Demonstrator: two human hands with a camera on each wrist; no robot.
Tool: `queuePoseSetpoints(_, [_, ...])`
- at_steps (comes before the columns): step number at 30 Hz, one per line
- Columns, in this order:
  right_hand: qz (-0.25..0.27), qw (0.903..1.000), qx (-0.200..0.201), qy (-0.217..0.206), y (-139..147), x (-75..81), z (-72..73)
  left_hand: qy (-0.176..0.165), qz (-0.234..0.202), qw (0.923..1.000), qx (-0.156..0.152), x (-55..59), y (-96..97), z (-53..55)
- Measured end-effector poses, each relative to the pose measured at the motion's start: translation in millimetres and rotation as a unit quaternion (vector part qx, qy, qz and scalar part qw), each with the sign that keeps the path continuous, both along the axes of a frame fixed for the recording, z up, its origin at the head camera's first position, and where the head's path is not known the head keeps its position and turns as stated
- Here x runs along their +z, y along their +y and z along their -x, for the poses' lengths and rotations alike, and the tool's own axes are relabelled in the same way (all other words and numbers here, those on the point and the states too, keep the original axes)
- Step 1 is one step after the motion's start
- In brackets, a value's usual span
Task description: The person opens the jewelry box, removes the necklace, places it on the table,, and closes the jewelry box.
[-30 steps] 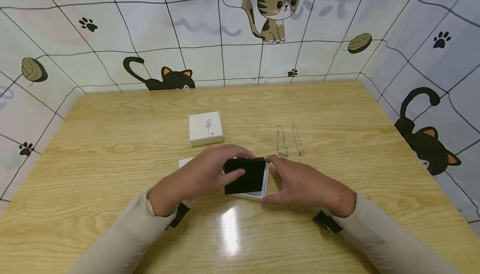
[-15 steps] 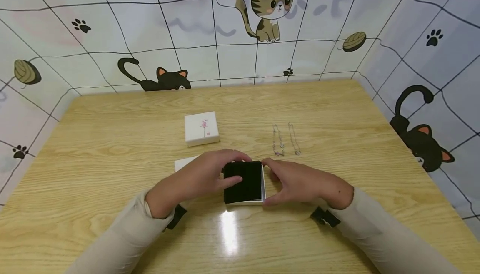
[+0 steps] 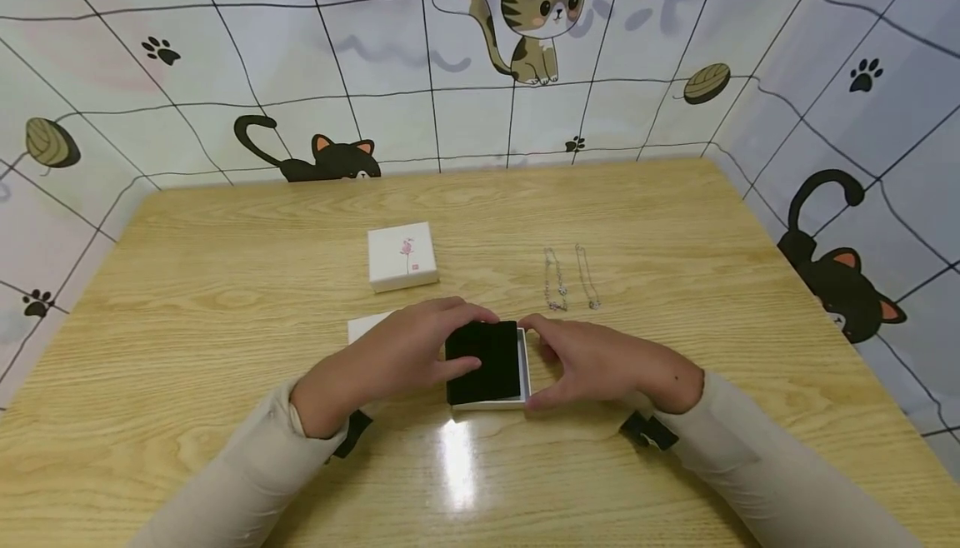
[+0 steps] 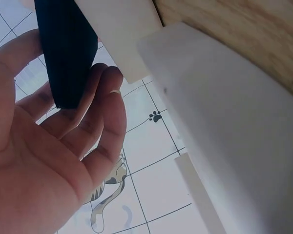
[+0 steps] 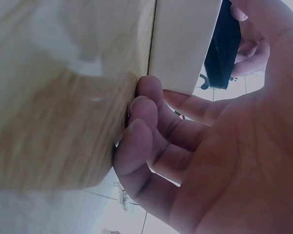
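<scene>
My left hand [image 3: 405,340] pinches a black square pad [image 3: 487,361] between its thumb, laid over the top face, and its fingers at the far edge. The pad overlaps the opening of a small white box [image 3: 524,365] and sits slightly raised and skewed, leaving a strip of the box's inside visible at the right. From the side, the left wrist view shows the pad [image 4: 66,58] standing above the box wall [image 4: 124,36]. My right hand [image 3: 600,365] grips the box's right side, thumb at the near corner and index finger at the far corner; its other fingers curl close to the tabletop [image 5: 63,141].
Behind the hands stands a white box [image 3: 402,256] with a pink flower print. Another white piece [image 3: 365,326] lies partly hidden under my left forearm. Two silver chains, a left one [image 3: 555,281] and a right one [image 3: 588,277], lie beyond my right hand. A cat-patterned wall covering borders the table.
The black pad has tipped down from a steep tilt to nearly level over the white box, then shifted slightly left. Both hands keep their hold, and the head view has shifted a little.
</scene>
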State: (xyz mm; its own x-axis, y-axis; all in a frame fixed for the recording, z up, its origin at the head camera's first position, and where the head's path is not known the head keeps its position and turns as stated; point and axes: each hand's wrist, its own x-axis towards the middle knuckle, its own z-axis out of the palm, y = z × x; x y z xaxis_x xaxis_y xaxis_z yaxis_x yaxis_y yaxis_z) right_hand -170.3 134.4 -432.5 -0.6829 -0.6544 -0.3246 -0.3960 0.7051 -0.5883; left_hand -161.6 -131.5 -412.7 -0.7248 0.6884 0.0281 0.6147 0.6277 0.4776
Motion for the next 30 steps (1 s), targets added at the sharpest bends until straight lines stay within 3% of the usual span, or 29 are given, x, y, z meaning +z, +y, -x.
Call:
queuePoseSetpoints(15, [0.001, 1.0000, 0.006, 0.005, -0.1, -0.3, 0.4, 0.039, 0.053, 0.9978, 0.001, 3.0, -2.5, -1.5])
queuePoseSetpoints(30, [-0.003, 1.0000, 0.005, -0.001, 0.3, -1.6, 2.1, 0.061, 0.078, 0.9950, -0.007, 5.6, -1.8, -6.1])
